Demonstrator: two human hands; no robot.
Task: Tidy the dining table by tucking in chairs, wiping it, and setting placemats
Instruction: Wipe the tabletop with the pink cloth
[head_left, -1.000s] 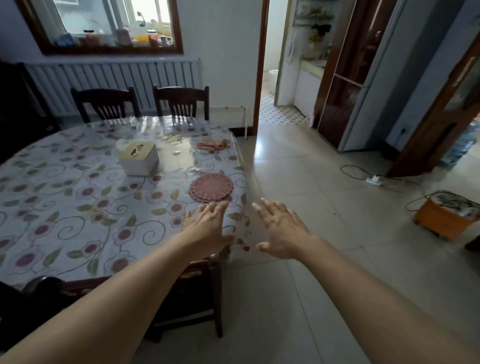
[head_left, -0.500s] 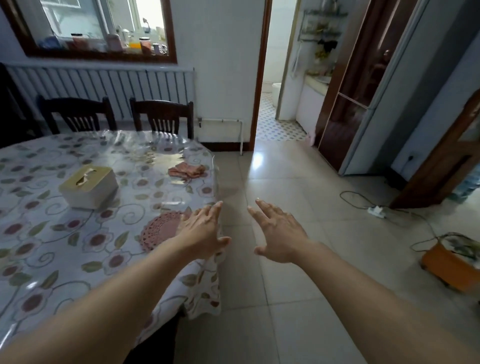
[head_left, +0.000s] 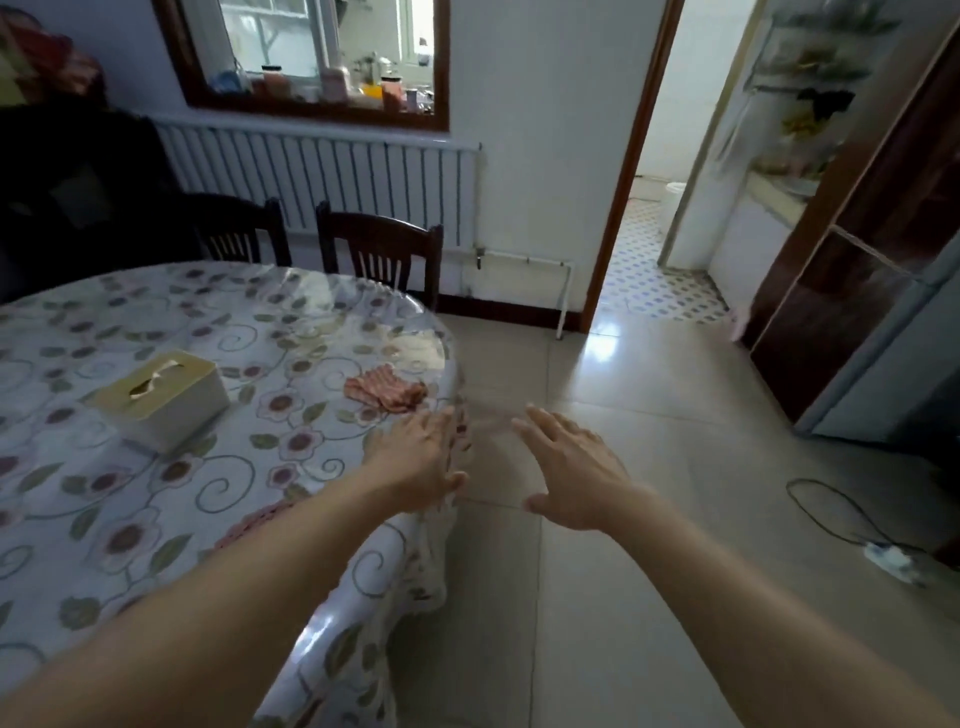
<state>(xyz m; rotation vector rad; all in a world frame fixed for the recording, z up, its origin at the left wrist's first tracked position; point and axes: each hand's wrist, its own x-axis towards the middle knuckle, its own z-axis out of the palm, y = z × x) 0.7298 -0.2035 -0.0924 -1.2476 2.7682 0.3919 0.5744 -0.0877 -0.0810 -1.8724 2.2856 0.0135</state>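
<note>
The dining table (head_left: 156, 483) fills the left, covered by a flowered cloth under clear plastic. A crumpled pink striped cloth (head_left: 385, 391) lies near its right edge. A round pink placemat (head_left: 249, 525) shows partly from under my left forearm. My left hand (head_left: 418, 460) hovers open, palm down, over the table's right edge, just short of the cloth. My right hand (head_left: 574, 470) is open too, held over the floor beside the table. Two dark wooden chairs (head_left: 382, 249) (head_left: 236, 228) stand tucked in at the far side.
A cream tissue box (head_left: 161, 397) sits on the table's left half. A white radiator (head_left: 332, 176) runs along the back wall under a window. A doorway (head_left: 660, 249) opens at the back right. A power strip with cable (head_left: 891, 558) lies on the tiled floor.
The view has moved forward along the table's right side. The near chair has dropped out of view, the placemat has slid under my left arm, and both open hands are nearer the pink cloth.
</note>
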